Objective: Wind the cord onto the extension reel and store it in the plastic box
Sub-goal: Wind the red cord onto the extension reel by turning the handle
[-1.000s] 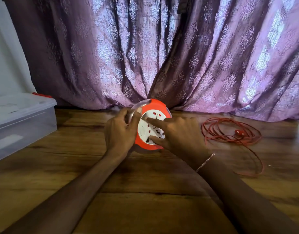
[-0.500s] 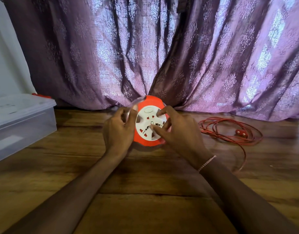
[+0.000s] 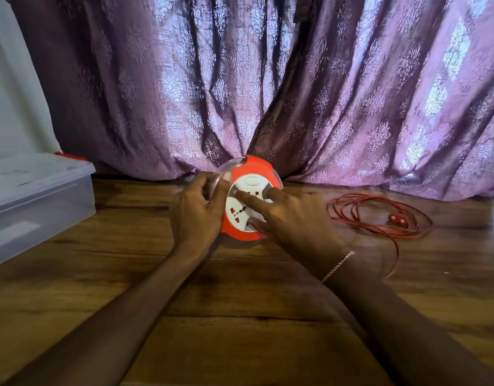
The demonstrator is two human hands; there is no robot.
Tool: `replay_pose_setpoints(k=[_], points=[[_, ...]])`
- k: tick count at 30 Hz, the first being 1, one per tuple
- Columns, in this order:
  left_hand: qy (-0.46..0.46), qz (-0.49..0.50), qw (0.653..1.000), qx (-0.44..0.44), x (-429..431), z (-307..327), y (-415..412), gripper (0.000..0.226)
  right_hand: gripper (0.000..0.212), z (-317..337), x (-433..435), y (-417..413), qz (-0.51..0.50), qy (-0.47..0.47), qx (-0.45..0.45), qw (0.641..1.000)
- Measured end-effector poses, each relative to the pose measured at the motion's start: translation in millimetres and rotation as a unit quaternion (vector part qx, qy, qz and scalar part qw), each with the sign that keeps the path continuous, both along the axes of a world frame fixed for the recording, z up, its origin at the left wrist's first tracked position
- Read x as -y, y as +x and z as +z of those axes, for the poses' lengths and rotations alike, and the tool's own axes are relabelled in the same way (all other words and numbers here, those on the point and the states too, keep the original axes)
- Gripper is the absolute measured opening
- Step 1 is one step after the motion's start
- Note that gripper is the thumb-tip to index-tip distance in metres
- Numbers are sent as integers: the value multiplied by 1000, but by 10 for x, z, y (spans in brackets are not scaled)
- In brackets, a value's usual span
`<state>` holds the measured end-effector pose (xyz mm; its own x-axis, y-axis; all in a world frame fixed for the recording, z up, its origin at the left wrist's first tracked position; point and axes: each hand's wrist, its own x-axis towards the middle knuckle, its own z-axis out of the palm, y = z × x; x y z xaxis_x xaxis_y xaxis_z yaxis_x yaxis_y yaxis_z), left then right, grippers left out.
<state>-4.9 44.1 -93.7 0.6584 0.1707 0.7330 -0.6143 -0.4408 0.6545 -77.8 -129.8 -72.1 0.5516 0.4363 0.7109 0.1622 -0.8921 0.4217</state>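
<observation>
The extension reel [image 3: 254, 166] is orange with a white socket face and stands tilted on the wooden floor in front of the curtain. My left hand [image 3: 197, 211] grips its left edge, fingers curled round a clear rim. My right hand [image 3: 294, 217] lies on the white face, with index and middle fingers stretched across the sockets and the thumb low on the face. The loose red cord [image 3: 360, 218] lies in a coil to the right, its red plug [image 3: 395, 218] resting inside the coil. One strand runs back under my right wrist.
The translucent plastic box [image 3: 42, 199] sits at the left with its lid on and a red latch [image 3: 70, 156] at its far corner. A purple patterned curtain [image 3: 324, 93] hangs right behind the reel. Bare wooden floor [image 3: 240, 316] spreads toward me.
The white socket face has turned under my right fingers, which shifted over it. The near loop of cord has drawn in toward the reel. My left hand has kept its hold.
</observation>
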Motion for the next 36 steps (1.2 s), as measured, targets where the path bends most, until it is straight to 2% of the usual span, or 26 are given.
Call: replay_pose_setpoints(k=[3,5,7,9,10,11,12,13,15,16,19,22,25,27,33,36], points=[[4,8,1000,28,0,30,-45,48,66,-23,-48,60,1,129,-13,992],[2,10,999,38,26,51,-85,48,70,-33,-104,124,-26,274,-48,960],[-4,4,999,39,54,59,-114,47,63,-45,-156,132,-7,424,-80,902],[0,-1,999,39,71,42,-98,47,56,-20,-206,96,55,568,-139,809],[4,-2,999,37,71,28,-84,48,52,-3,-219,70,85,626,-177,755],[5,-2,999,33,67,18,-71,50,49,13,-223,46,102,659,-206,716],[4,0,1000,29,62,8,-58,51,47,28,-224,19,109,660,-216,711],[1,4,1000,26,58,6,-50,52,45,31,-207,8,96,619,-202,753],[-7,19,1000,18,46,25,-53,52,42,29,-114,-7,42,448,-127,884],[-15,27,999,11,36,36,-49,52,40,48,-59,-27,38,364,-90,926],[-48,29,998,-13,-22,43,15,61,39,173,88,-99,73,170,-48,981],[-49,29,998,-16,-49,31,43,62,51,162,165,-74,54,39,-54,996],[-20,25,999,0,-13,43,-25,52,56,84,105,-23,10,-23,-83,996],[-3,14,1000,15,8,35,-47,49,59,65,68,-17,6,-37,-67,997],[20,3,998,52,8,15,-25,54,59,47,76,32,51,13,-7,999],[18,9,998,62,23,22,-70,51,66,8,2,71,27,153,-23,988]])
